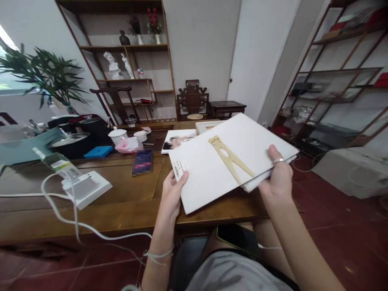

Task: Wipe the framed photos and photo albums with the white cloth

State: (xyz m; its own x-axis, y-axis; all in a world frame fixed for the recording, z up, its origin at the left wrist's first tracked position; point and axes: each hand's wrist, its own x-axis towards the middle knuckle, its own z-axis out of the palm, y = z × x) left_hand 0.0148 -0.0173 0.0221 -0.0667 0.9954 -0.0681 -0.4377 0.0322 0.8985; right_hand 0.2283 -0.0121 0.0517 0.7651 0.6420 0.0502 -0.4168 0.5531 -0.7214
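A large flat white board [201, 178] with small print and a barcode near its left edge is held tilted over the table's front edge. My left hand [173, 190] grips its left end, thumb on top and fingers underneath. On the right, my right hand [277, 173], with a ring on it, is closed around the other end, thumb on the upper face. A pale tan cat-shaped piece [226, 153] with two long legs lies on the board. White layers [253, 184] show under the board beside my right hand; what they are is unclear.
The wooden table [127, 214] bears a white box [87, 190] with cables, a blue flat item [98, 152], a dark booklet [142, 161], pots and a lidded white cup [118, 135]. Behind the board lies a picture [178, 139]. A phone [238, 237] rests on my lap.
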